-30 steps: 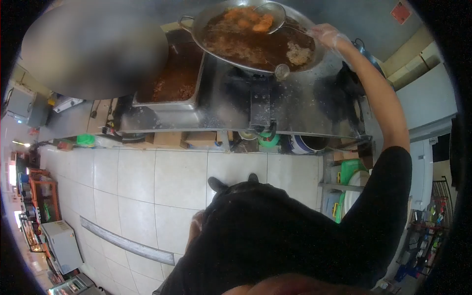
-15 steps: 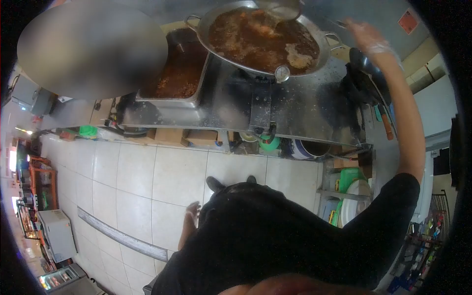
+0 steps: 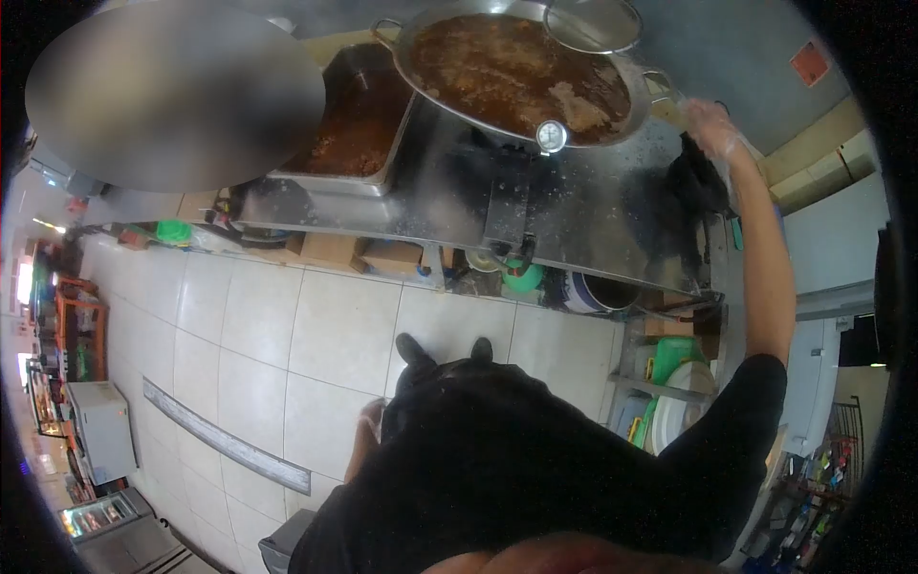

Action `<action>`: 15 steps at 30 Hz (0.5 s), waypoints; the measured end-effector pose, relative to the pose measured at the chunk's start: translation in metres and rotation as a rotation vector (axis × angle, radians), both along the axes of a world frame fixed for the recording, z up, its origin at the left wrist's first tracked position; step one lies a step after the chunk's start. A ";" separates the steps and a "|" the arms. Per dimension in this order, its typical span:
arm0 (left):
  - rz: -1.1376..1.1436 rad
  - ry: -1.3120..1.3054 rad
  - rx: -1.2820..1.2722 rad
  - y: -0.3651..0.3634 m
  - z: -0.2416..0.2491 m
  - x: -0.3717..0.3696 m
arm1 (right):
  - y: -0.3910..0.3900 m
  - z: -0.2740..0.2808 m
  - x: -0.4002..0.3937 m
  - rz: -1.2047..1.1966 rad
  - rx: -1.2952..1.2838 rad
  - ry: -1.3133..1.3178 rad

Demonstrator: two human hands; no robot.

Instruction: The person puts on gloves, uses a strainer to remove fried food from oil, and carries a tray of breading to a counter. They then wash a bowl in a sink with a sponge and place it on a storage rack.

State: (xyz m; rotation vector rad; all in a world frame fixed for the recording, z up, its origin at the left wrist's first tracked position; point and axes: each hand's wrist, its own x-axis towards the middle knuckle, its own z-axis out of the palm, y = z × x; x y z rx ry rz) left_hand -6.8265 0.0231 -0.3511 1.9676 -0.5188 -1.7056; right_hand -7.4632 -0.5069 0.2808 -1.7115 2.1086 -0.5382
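My right hand (image 3: 712, 129), in a clear plastic glove, is closed near the right rim of a large wok (image 3: 449, 117). It grips the thin handle of a round mesh skimmer (image 3: 595, 27), which is raised over the wok's far right edge. Brown bubbling oil (image 3: 507, 72) fills the wok, with pale foam on its right side. A dial thermometer (image 3: 551, 137) sits at the near rim. My left hand (image 3: 371, 419) hangs low beside my body, away from the counter; its fingers are mostly hidden.
Left of the wok, a deep rectangular metal pan (image 3: 382, 177) holds brown liquid and crumbs. A blurred patch covers the far left. Dark cloth (image 3: 696, 177) lies at the counter's right end. Below stand cardboard boxes (image 3: 392, 256) and a bucket (image 3: 598, 292).
The skimmer has moved right and up out of the oil, and my right hand has come down closer to the counter. My left hand is slightly lower, its fingers less visible.
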 end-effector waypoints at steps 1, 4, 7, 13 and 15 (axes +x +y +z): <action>0.010 0.073 0.014 -0.003 0.020 0.002 | 0.002 -0.003 0.003 0.003 0.000 0.001; -0.023 0.117 -0.054 0.000 0.033 0.017 | 0.009 -0.008 0.006 -0.108 0.091 -0.326; 0.109 0.041 0.121 -0.004 0.093 0.009 | 0.017 -0.015 0.030 -0.074 0.233 -0.351; -0.257 0.148 -0.538 0.025 -0.024 0.122 | 0.093 0.015 0.205 -0.139 0.139 -0.484; 0.025 -0.001 0.242 -0.020 0.013 0.140 | 0.085 -0.039 0.235 0.114 -0.191 0.008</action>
